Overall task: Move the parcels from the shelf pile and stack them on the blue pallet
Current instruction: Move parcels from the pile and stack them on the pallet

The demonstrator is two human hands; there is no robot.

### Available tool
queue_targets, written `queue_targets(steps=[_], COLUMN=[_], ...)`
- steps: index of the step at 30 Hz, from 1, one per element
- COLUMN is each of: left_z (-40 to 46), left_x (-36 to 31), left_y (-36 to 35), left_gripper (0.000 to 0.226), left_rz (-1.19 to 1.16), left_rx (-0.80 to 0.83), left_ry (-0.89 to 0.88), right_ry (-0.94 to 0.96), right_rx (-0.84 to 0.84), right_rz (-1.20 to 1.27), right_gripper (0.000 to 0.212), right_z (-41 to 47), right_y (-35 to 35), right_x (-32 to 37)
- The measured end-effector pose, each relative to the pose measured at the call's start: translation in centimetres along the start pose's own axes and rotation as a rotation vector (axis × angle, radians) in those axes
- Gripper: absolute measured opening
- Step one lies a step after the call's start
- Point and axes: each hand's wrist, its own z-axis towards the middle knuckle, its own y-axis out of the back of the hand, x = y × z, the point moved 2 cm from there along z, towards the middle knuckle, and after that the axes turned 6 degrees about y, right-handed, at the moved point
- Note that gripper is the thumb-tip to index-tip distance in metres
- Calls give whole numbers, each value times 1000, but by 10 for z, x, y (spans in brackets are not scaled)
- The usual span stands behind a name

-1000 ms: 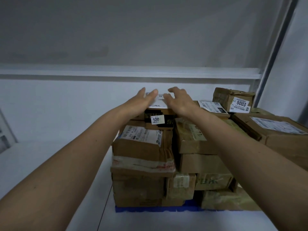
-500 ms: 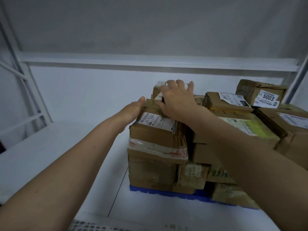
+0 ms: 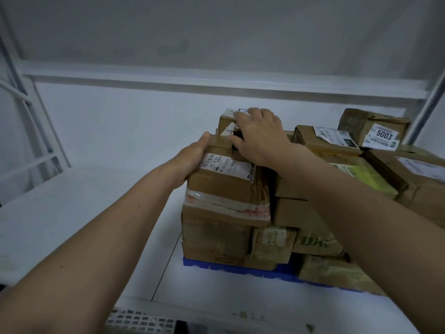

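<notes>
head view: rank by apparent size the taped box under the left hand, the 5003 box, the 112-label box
1. taped box, plainly largest, though it is also nearest the camera.
2-3. 5003 box and 112-label box look alike; each is partly hidden, so no ranking.

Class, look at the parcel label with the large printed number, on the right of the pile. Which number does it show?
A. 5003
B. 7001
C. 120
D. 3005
A: the white label on the small brown parcel at the back right of the pile reads 5003 in large black digits.
</notes>
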Motion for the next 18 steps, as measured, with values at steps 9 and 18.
queue_targets(steps=[9,18], left_z=[24,79], left_x=[38,100], left_y=[73,101], left_gripper=[78,82], left_rz=[49,17], left_rx=[-103,178], left_ry=[106,184], right_ry=[785,649], right_rx=[-67,545], right_rz=[-215,-504], right_gripper=[34,50], right_z=[-38,-20], right_y=[-56,-180], right_x=[141,208])
